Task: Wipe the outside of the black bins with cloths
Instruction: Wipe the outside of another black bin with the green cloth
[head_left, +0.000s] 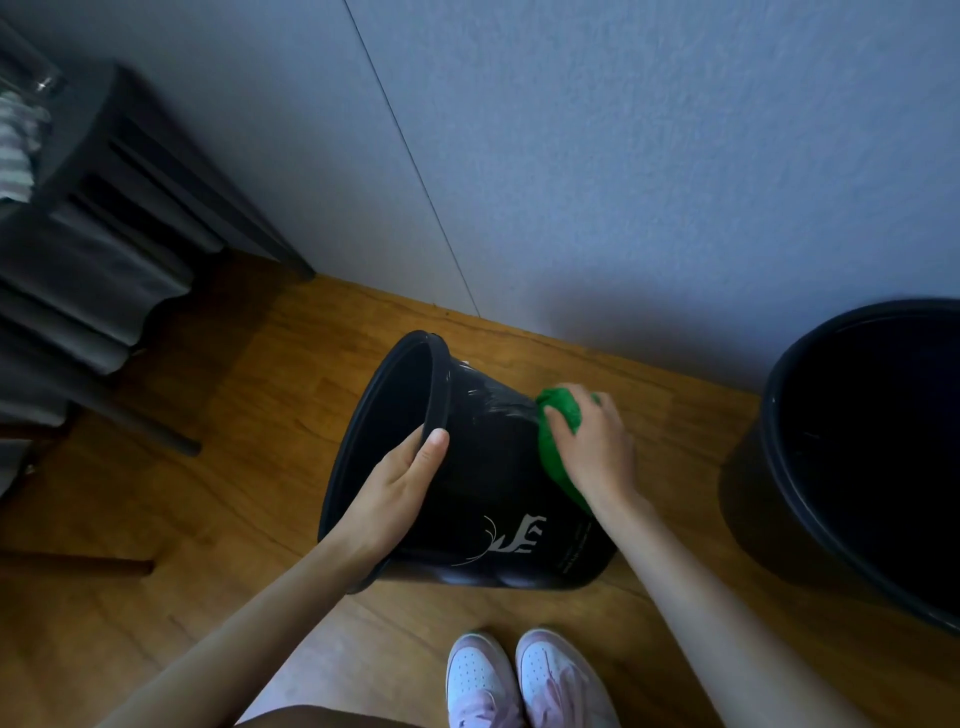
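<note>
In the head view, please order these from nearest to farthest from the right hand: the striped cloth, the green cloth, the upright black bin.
1. green cloth: under the right hand, against the tilted bin.
2. upright black bin: on the floor to the right.
3. striped cloth: far upper left.

I can read no actual words from here. The tilted black bin (483, 483) carries a white antlered deer emblem (514, 538) on its near wall. Just right of it run a few lines of pale small print (575, 545), too tiny for me to make out.
</note>
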